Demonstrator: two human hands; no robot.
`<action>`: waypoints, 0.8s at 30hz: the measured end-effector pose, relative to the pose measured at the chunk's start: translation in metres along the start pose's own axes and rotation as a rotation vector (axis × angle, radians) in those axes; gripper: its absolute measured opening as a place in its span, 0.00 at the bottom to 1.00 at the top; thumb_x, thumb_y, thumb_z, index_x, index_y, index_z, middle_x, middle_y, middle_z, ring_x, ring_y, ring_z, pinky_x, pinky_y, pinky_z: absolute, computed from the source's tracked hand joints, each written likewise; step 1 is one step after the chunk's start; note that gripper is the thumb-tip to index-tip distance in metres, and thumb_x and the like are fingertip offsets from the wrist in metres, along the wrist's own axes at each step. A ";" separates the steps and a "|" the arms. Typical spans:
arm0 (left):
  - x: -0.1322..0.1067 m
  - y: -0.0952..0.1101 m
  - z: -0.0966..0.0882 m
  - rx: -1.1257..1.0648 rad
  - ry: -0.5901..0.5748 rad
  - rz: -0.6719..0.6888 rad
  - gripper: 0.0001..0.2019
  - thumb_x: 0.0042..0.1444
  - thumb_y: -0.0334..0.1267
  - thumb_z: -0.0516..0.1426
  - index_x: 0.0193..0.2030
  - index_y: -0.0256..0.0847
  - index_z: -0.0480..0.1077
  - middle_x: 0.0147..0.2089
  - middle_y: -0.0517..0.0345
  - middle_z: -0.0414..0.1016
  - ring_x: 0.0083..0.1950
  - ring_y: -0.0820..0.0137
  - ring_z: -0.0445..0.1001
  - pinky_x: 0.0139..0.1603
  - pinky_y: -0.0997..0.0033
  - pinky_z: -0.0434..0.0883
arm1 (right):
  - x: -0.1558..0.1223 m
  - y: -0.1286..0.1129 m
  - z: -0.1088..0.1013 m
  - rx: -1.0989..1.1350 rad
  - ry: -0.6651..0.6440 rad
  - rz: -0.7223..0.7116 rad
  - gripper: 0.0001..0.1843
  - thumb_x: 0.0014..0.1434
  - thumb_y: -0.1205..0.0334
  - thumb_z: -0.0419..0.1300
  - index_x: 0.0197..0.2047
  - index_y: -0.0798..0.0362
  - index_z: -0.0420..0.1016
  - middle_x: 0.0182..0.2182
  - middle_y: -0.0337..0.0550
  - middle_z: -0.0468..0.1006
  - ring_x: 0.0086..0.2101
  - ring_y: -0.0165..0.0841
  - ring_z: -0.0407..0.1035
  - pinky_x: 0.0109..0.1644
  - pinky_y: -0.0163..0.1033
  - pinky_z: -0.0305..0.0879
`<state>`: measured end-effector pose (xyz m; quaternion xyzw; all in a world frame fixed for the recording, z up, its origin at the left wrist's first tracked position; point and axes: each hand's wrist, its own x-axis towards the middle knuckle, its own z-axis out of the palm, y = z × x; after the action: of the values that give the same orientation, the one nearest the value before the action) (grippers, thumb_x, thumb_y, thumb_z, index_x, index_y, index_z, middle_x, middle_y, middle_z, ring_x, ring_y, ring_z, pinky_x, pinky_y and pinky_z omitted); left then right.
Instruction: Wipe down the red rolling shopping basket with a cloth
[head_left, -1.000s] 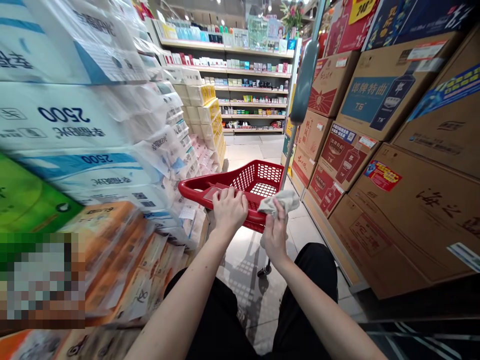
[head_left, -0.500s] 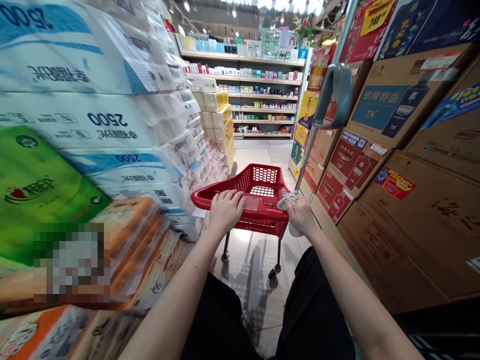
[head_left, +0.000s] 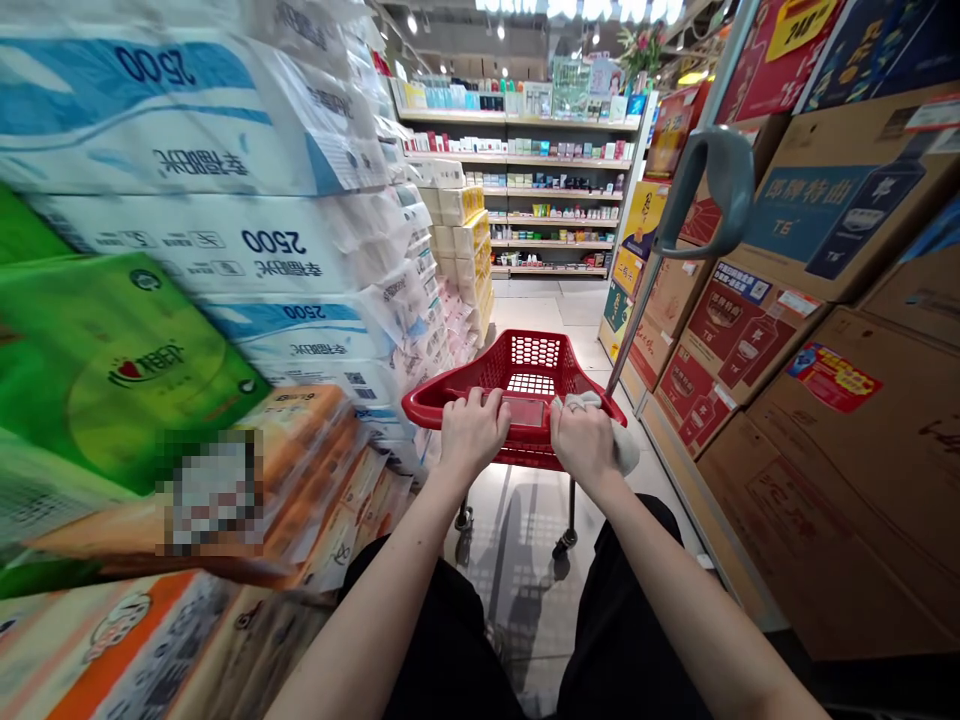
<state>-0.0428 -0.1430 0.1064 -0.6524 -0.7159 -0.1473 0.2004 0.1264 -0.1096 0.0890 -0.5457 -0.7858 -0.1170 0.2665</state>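
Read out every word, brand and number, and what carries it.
"2500": white-blue packs, upside down
"幸福阳光": same packs, upside down
"郎牌特曲": blue-panelled carton
"T6": same carton
"248": yellow price sign
Too small or blurred: other cartons, green pack, cart handle panel, shelf goods.

The left hand grips the handle of a red cart; the right hand holds it too, together with a pale cloth. Wrapped packs are piled at left, cardboard boxes at right.
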 end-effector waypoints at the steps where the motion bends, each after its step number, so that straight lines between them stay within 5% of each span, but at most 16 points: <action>1: -0.001 -0.001 -0.001 0.004 -0.004 0.001 0.23 0.64 0.48 0.38 0.55 0.43 0.66 0.49 0.46 0.69 0.43 0.61 0.70 0.45 0.60 0.59 | 0.004 -0.002 0.000 0.008 -0.028 0.016 0.29 0.68 0.55 0.38 0.32 0.59 0.77 0.29 0.55 0.77 0.33 0.40 0.68 0.40 0.44 0.57; 5: -0.003 0.000 -0.004 0.035 -0.018 -0.005 0.24 0.64 0.49 0.37 0.55 0.42 0.66 0.47 0.45 0.70 0.42 0.60 0.71 0.44 0.60 0.59 | 0.002 0.001 -0.002 0.030 -0.039 0.022 0.30 0.68 0.55 0.38 0.33 0.60 0.78 0.29 0.55 0.77 0.33 0.41 0.68 0.40 0.44 0.58; 10: -0.007 0.005 -0.008 0.031 -0.039 0.024 0.26 0.63 0.50 0.37 0.53 0.42 0.68 0.42 0.44 0.71 0.40 0.59 0.72 0.43 0.59 0.60 | -0.028 0.008 -0.006 0.068 0.129 -0.141 0.23 0.68 0.56 0.43 0.57 0.57 0.69 0.51 0.52 0.74 0.47 0.43 0.64 0.55 0.48 0.52; 13: -0.009 0.006 -0.010 0.012 -0.042 0.016 0.26 0.63 0.50 0.37 0.55 0.42 0.67 0.44 0.44 0.72 0.41 0.59 0.72 0.43 0.60 0.61 | -0.029 0.005 -0.010 0.066 0.086 -0.177 0.25 0.68 0.55 0.41 0.62 0.55 0.62 0.54 0.52 0.71 0.49 0.43 0.64 0.55 0.48 0.53; 19: -0.005 -0.010 -0.013 -0.044 -0.123 0.047 0.26 0.64 0.49 0.34 0.58 0.45 0.63 0.45 0.50 0.75 0.43 0.63 0.74 0.38 0.67 0.63 | 0.018 0.007 -0.018 0.096 -0.303 -0.139 0.32 0.69 0.50 0.30 0.48 0.52 0.73 0.36 0.48 0.79 0.37 0.37 0.73 0.41 0.40 0.61; 24: 0.001 -0.020 -0.012 -0.100 -0.190 0.042 0.25 0.64 0.49 0.34 0.57 0.47 0.64 0.46 0.55 0.77 0.46 0.65 0.75 0.36 0.70 0.64 | 0.037 0.020 -0.012 0.223 -0.447 -0.086 0.36 0.67 0.45 0.28 0.37 0.52 0.74 0.37 0.47 0.79 0.38 0.37 0.73 0.41 0.38 0.61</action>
<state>-0.0618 -0.1498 0.1190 -0.6874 -0.7097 -0.1158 0.1018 0.1385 -0.0781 0.1166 -0.4914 -0.8558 0.0827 0.1392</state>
